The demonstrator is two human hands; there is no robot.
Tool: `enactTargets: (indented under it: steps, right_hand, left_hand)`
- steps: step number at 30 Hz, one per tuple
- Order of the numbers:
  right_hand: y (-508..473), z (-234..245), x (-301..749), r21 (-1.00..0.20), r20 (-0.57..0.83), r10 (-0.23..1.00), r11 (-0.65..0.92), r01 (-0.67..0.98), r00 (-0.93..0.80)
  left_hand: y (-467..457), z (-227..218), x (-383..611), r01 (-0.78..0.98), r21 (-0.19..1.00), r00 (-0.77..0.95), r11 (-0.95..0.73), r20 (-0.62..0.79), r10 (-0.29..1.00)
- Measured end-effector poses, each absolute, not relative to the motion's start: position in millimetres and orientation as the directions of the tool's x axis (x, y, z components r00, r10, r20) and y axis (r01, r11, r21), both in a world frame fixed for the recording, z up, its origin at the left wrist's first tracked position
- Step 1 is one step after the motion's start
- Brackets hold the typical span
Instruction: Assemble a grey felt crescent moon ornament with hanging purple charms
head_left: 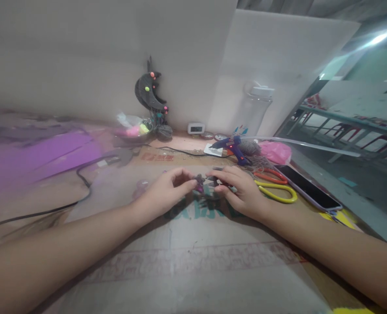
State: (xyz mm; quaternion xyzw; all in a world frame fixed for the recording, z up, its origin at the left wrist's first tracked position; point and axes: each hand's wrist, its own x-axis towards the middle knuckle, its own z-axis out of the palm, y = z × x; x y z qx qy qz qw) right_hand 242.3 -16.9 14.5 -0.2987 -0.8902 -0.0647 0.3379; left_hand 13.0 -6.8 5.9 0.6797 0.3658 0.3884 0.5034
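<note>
Between thumb and fingers, my left hand [170, 188] pinches a small dark piece with a purple patch [199, 182]; its kind is too blurred to name. Just to the right, my right hand [241, 188] is curled with thumb and fingertips close together around a small dark thing [215, 180], mostly hidden by the fingers. A short gap separates the two hands. Beside my right wrist lie red handles [271, 176] and yellow handles [278, 192], apparently of scissors. A blue glue gun [234, 148] rests behind my right hand.
A plastic-covered mat [187, 270] lies under both arms. A phone [307, 187] is at the right edge, near a pink bag [275, 151] and grey yarn [250, 148]. Along the wall stand a dark crescent ornament [146, 91] and a small white clock [196, 127]. A black cable [33, 214] crosses the left.
</note>
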Motion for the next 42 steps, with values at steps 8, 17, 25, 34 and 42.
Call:
enactTargets:
  steps: [8,17,25,34,42]
  right_hand:
    - [-15.2,13.2,240.8,0.012,0.622,0.453,0.81,0.586,-0.639]
    - [-14.7,12.7,240.7,0.116,0.63,0.415,0.786,0.607,-0.657]
    - [-13.5,11.9,239.2,0.116,0.629,0.413,0.787,0.605,-0.659]
    - [-13.1,12.5,238.9,0.119,0.63,0.398,0.799,0.589,-0.667]
    - [-14.4,12.9,241.1,0.002,0.644,0.482,0.775,0.632,-0.594]
  left_hand:
    - [-1.9,7.9,9.9,0.093,0.986,0.413,-0.135,0.085,0.907]
    - [-0.7,5.8,9.4,0.093,0.99,0.42,-0.102,0.054,0.906]
    - [-0.9,8.4,10.5,0.109,0.991,0.449,-0.083,0.026,0.893]
    - [-1.1,6.9,10.1,0.084,0.993,0.456,-0.085,0.037,0.889]
    - [-1.6,8.5,10.9,0.042,0.998,0.439,-0.052,0.028,0.898]
